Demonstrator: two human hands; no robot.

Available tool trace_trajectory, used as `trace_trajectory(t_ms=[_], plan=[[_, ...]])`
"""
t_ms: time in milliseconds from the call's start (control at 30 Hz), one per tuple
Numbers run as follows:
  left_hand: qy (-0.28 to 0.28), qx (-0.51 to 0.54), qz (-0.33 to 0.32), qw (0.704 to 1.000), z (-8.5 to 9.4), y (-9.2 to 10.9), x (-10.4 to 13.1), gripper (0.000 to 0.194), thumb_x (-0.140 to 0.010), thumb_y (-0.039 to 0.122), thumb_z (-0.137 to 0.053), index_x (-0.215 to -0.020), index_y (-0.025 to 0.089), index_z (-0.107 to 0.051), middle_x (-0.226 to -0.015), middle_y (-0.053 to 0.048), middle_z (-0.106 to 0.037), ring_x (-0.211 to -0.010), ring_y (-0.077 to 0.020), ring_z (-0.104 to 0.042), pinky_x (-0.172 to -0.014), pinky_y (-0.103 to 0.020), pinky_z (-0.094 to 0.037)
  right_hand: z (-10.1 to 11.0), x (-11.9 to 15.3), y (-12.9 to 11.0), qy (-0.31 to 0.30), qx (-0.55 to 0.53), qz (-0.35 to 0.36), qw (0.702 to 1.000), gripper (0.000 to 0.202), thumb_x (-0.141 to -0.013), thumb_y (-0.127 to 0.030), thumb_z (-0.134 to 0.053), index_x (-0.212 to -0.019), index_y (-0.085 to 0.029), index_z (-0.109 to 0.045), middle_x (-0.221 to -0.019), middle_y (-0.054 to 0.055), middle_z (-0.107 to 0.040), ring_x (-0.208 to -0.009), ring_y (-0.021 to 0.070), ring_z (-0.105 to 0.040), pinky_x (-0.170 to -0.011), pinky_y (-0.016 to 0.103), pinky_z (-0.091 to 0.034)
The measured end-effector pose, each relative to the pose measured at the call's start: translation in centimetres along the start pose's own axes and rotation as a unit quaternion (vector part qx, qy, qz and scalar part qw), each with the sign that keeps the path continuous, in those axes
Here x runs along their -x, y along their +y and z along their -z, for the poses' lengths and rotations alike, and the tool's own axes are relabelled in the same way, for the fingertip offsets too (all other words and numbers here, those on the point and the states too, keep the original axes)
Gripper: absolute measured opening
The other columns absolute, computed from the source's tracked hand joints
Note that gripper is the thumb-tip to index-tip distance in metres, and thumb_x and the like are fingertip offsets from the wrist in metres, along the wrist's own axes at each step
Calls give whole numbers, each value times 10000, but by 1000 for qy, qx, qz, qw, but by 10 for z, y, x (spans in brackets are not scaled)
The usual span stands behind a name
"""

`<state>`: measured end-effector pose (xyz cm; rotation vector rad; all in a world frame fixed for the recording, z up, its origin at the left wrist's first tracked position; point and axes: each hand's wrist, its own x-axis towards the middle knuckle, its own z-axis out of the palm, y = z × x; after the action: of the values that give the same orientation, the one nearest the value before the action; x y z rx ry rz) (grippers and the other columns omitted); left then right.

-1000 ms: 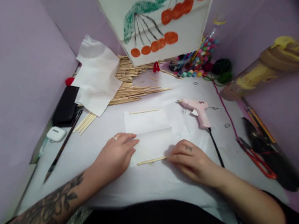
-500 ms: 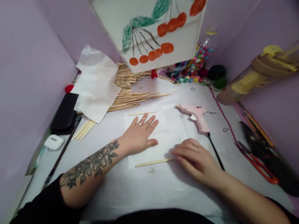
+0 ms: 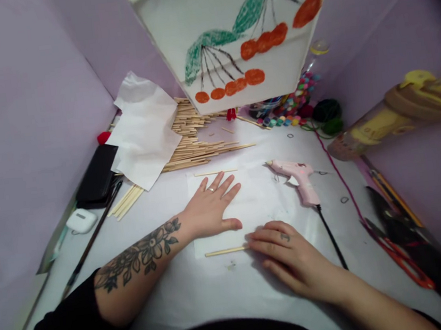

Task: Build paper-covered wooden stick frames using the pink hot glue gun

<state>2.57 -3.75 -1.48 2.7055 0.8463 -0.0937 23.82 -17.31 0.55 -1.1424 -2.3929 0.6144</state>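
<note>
My left hand [image 3: 212,209] lies flat on a sheet of white paper [image 3: 208,244], fingers spread, a ring on one of them. Just beyond its fingertips a thin wooden stick [image 3: 223,172] runs along the paper's far edge. A second wooden stick [image 3: 223,252] lies along the near edge. The fingertips of my right hand [image 3: 285,250] rest over the right end of that stick and hide it; the fingers are stretched out, with the thumb apart from them. To the right of the paper, a pink glue gun [image 3: 300,176] lies on its side, its nozzle pointing left.
Behind the paper are a pile of wooden sticks [image 3: 202,148] and a crumpled white sheet [image 3: 144,137]. A hanging with painted cherries [image 3: 228,67] stands above. Right are a tumbler [image 3: 383,118] and red-handled scissors [image 3: 407,265]; left, a black case [image 3: 95,177] and a white earbud case [image 3: 81,221].
My right hand has shifted slightly left along the near stick, and its fingers have straightened over the stick's end. The left hand stays flat on the paper. The whole view has shifted slightly.
</note>
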Motion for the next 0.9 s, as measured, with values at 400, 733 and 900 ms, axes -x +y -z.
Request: trace_trajectory(t_ms=[400,733,900], plan=[[202,-106,274,934,52,-51,11,267,-920,260,-434,-917,164,-682,-955,-108,-663,-940,-278,-593,-807,-394,-463,4,2,-1,20,-28,-21,999,418,-870,-165,-529,-1283,-221,-506,-1239,113,-582,-1155,243,-510,-981,455,-453],[183,-166,306,919,47,-73,13,231,-913,243,-453,-1054,168,-619,-996,-123,-630,-939,-299,-576,-693,-382,-460,4,2,-1,14,-43,-35,998,383,-881,-167,-521,-1257,-239,-505,-1232,115,-569,-1146,248,-516,-974,472,-459],[164,-166,292,927,45,-74,12,274,-915,129,-371,-1021,150,-623,-983,-141,-626,-937,-285,-575,-710,-378,-454,4,0,-2,-18,-50,-50,997,350,-889,-174,-516,-1231,-248,-534,-1220,115,-570,-1135,245,-526,-947,457,-485]])
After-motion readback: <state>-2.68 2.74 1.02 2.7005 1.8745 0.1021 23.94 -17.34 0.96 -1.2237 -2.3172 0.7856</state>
